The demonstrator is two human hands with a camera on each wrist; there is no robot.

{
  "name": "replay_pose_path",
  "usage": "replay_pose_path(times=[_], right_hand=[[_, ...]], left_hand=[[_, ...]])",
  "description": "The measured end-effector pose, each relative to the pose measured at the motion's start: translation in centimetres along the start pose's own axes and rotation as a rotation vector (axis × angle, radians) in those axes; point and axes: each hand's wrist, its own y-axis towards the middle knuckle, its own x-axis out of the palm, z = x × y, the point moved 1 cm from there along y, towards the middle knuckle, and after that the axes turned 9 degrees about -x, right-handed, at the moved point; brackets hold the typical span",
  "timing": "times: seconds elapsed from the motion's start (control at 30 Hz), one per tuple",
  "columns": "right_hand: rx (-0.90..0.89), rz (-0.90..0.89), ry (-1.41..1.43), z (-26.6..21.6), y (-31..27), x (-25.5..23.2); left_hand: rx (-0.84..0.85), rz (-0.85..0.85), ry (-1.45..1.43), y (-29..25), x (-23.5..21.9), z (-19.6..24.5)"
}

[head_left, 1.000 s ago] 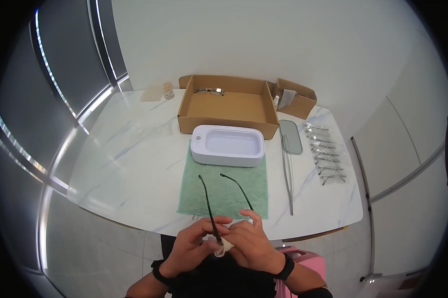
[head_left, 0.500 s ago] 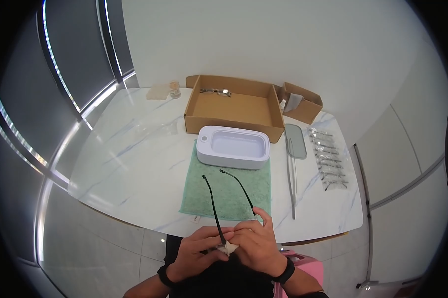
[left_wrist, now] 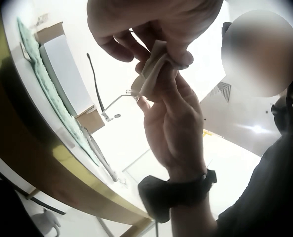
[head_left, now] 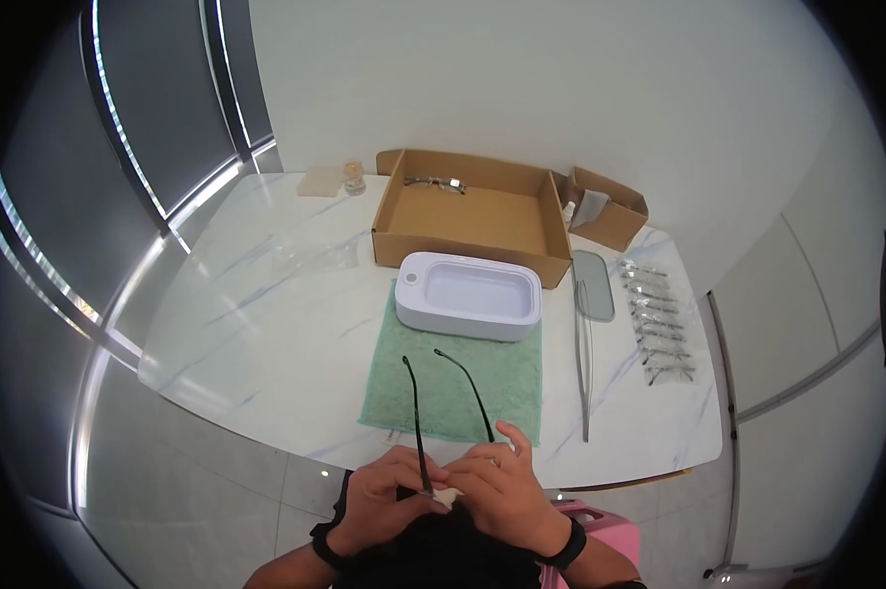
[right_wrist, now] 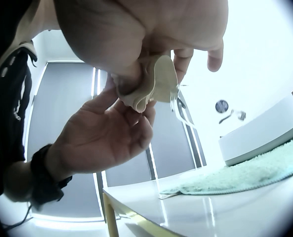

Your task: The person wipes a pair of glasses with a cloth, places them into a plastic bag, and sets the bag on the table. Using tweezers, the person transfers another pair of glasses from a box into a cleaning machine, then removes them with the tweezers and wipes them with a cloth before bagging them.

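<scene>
In the head view, a pair of eyeglasses point(head_left: 416, 412) with dark temples is held low at the table's near edge, temples pointing away over the green towel point(head_left: 453, 393). My left hand point(head_left: 389, 491) pinches the frame front near one hinge. A cream cleaning cloth point(head_left: 446, 498) is bunched between both hands. My right hand point(head_left: 512, 496) grips the cloth around the lens area, its index finger raised. Both wrist views show the folded cloth point(left_wrist: 154, 74) point(right_wrist: 161, 76) between fingers and thumbs; it and the fingers hide most of the lenses.
A white ultrasonic cleaner point(head_left: 470, 294) stands on the towel. Behind it is a cardboard tray point(head_left: 472, 216) with another pair of glasses point(head_left: 433, 184). To the right lie tweezers point(head_left: 584, 373), a grey lid point(head_left: 594, 285) and several bagged glasses point(head_left: 659, 324). A small box point(head_left: 610, 211) stands behind.
The head view has shifted a little, moving the table items right and slightly down in it. Both hands keep hold of the glasses and cloth, with small shifts of the fingers and the cloth.
</scene>
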Motion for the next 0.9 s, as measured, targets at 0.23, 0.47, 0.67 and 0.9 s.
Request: replay_pose_path(times=[0.23,0.47,0.67,0.9], right_hand=[[-0.012,-0.04,0.037,0.2,0.4,0.2],[0.034,-0.012,0.056,0.2,0.3,-0.2],[0.104,0.007,0.035,0.4,-0.6,0.3],[-0.003,-0.083,-0.119,0.1,0.2,0.4]], left_hand=[[0.224,0.222,0.315,-0.3,0.7,0.3],[0.286,0.183,0.394,0.2,0.4,0.6],[0.037,0.041,0.059,0.6,0.5,0.7],[-0.436,-0.009,-0.461,1.2,-0.6,0.1]])
